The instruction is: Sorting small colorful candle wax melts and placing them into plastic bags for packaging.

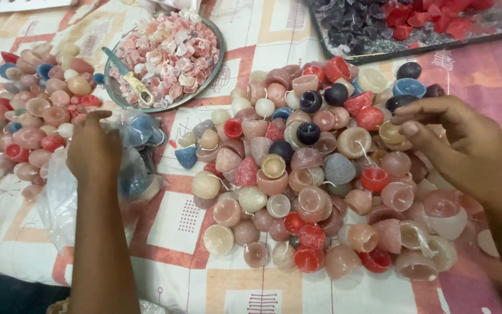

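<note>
Right hand (457,142) fingers on candle heap (315,174); left hand (93,148) on plastic bag (65,197).

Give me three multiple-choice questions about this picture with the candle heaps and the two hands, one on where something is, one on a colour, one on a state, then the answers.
1. Where does the round metal plate of pink wax bits lie?
A. top, between the heaps
B. bottom right
C. under the right hand

2. What colour are the candles in the clear bag by the left hand?
A. green
B. blue
C. yellow

3. How is the right hand posed?
A. flat, palm up
B. off the cloth
C. fingers pinched over the large heap

Answers: A, the plate sits at top centre; B, blue shapes show through the plastic; C, its fingertips meet above the candles.
</note>
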